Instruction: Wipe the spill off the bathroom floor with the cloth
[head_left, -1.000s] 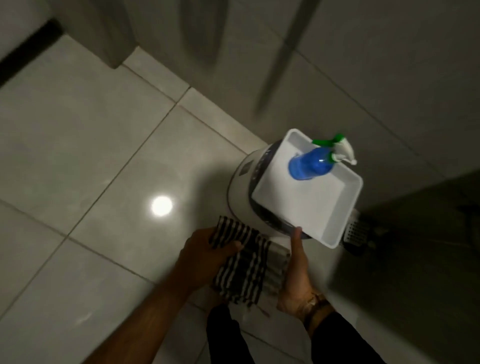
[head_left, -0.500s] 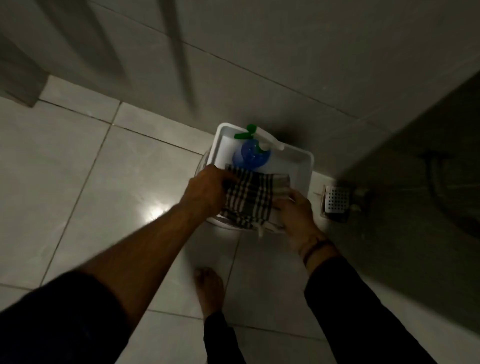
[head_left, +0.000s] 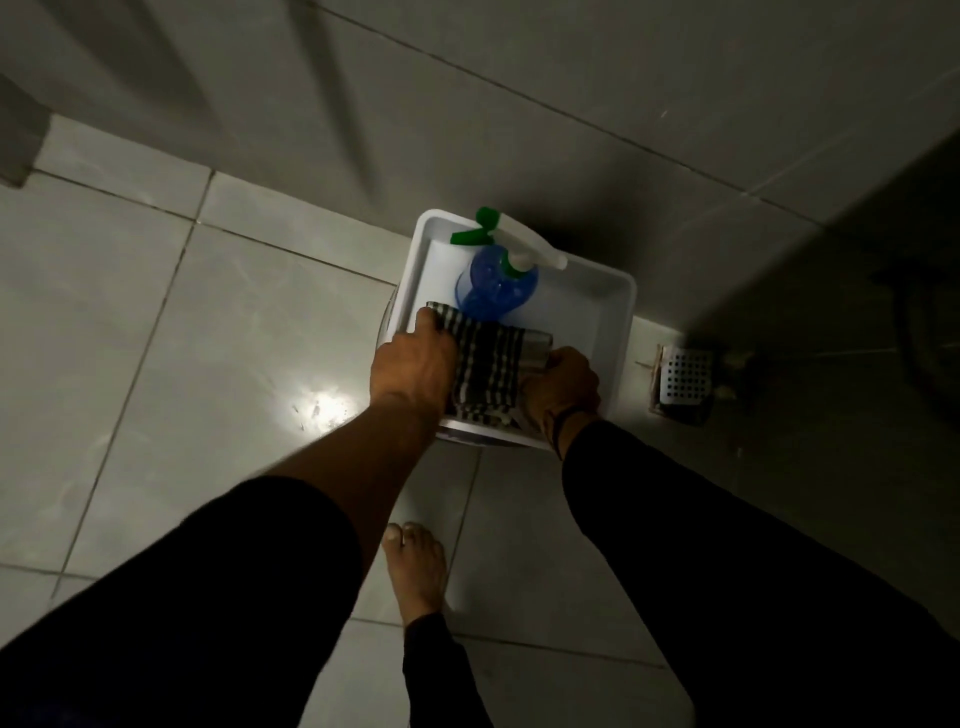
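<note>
A folded black-and-white checked cloth (head_left: 488, 366) lies in the near part of a white plastic tray (head_left: 605, 306). My left hand (head_left: 413, 364) grips the cloth's left edge, fingers curled over its far corner. My right hand (head_left: 561, 384) holds the cloth's right edge. A blue spray bottle (head_left: 493, 283) with a green and white trigger head stands in the tray just beyond the cloth. On the pale floor tiles left of the tray, a wet patch (head_left: 322, 408) glints under a light reflection.
The tray rests on a round white stand beside the grey tiled wall (head_left: 519, 104). A white perforated drain cover (head_left: 683, 379) sits in the floor to the right. My bare foot (head_left: 415, 569) stands on the tiles below the tray.
Both hands carried the cloth from in front of the tray up over its rim and into it. The camera view swung round and closer over the tray.
</note>
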